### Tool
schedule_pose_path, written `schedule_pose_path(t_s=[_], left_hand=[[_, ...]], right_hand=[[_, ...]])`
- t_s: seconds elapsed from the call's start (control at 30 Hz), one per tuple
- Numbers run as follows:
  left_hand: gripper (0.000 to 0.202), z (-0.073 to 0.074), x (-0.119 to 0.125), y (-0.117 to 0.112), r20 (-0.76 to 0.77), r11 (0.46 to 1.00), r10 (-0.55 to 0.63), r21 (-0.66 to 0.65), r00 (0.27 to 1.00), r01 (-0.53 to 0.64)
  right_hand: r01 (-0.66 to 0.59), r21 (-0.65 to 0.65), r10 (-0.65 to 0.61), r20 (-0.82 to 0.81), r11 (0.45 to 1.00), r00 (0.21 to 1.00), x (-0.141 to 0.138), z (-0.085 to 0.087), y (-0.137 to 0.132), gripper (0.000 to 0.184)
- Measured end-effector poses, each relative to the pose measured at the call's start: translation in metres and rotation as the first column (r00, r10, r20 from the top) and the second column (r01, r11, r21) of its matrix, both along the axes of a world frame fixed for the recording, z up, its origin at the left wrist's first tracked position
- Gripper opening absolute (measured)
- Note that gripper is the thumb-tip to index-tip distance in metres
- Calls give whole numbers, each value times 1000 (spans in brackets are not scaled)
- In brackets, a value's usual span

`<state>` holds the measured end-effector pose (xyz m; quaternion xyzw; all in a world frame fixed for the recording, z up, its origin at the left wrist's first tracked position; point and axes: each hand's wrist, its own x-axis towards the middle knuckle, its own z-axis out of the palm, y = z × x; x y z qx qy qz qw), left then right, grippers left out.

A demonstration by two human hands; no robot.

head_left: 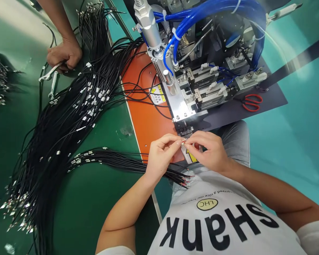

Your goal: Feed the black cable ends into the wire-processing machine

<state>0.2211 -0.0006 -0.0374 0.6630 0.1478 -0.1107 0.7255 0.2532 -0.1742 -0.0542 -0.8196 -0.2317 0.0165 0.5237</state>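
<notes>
My left hand (161, 153) and my right hand (210, 150) meet just below the mouth of a crimping machine (184, 102). Both pinch the tip of one thin wire (184, 141) between thumb and fingers. A small bundle of black wires (117, 160) runs from the green table under my left wrist, and its stripped ends (186, 182) lie against my white shirt. The machine's slot (185, 131) is a finger's width above the pinched wire end.
A large heap of black wires with metal terminals (69, 117) covers the green table (95, 205) at left. Another person's hand (63, 53) grips a tool at top left. Red scissors (251, 102) lie on the dark mat right of the machine. Blue air hoses (210, 10) loop above.
</notes>
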Motion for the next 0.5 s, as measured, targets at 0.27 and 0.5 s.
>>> schedule_pose_path(t_s=[0.27,0.5], left_hand=[[18,-6,12,1,-85,996,-29,-89,996,21],[17,-10,13,4,-148,976,-14,-218,989,-19]], right_hand=[[15,-14,-15,-17,1000,1000,1,-4,-4,11],[8,-53,-7,14,999,1000,3,-8,0,10]])
